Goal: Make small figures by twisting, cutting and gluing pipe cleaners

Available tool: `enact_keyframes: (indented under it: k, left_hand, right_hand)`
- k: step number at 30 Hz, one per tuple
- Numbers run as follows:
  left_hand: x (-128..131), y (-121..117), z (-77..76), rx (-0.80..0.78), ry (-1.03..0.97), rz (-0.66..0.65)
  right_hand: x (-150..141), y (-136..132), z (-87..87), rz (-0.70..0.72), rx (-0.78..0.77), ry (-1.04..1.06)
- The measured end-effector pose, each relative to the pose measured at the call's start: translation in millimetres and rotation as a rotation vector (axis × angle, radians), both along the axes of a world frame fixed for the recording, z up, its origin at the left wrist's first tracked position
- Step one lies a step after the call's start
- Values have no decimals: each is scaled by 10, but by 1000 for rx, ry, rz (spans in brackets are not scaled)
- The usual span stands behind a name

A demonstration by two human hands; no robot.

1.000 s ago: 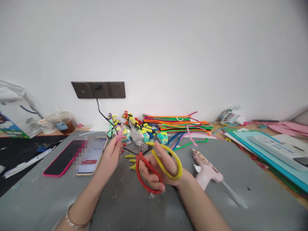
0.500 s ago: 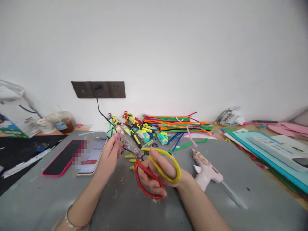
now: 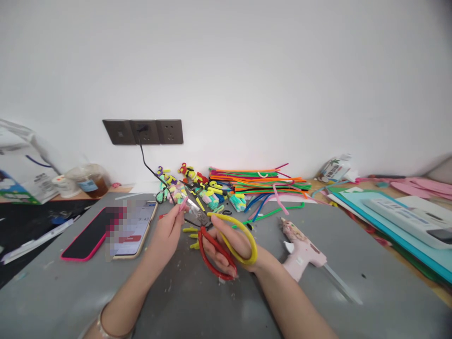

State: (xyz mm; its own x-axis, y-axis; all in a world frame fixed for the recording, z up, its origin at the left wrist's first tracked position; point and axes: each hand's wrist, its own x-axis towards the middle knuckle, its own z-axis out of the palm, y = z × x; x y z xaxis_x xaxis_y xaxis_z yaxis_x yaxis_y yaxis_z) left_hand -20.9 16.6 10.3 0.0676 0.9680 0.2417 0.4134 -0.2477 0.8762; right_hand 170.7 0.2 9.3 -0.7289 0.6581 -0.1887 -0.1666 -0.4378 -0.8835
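Observation:
My right hand is closed round the handles of a pair of scissors, one handle yellow and one red. Their metal blades point up and to the left, near the fingertips of my left hand. Between those pinched fingertips sits a small pink fuzzy piece, which looks like pipe cleaner. Whether the blades touch it I cannot tell. Short yellow pieces lie on the grey mat just below the blades. Behind, small pipe-cleaner figures and pastel bundles rest in a cluster.
Bundles of coloured pipe cleaners lie along the wall. A pink glue gun with a clear stick is at right. Two phones lie at left, near a drink cup. A black cord hangs from the wall socket.
The scissors have swung and shifted slightly left, with the blades nearer my left fingertips. My left hand has moved a little to the right, still pinching the pink piece.

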Motion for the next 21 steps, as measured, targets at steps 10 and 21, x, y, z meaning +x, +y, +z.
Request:
enact_keyframes:
  k: [10, 21]
  left_hand:
    - [-25, 16, -28, 3, 86, -9]
    - [15, -24, 41, -62, 20, 0]
  right_hand:
    - [1, -7, 45, -42, 21, -91]
    - [145, 207, -68, -677, 254, -247]
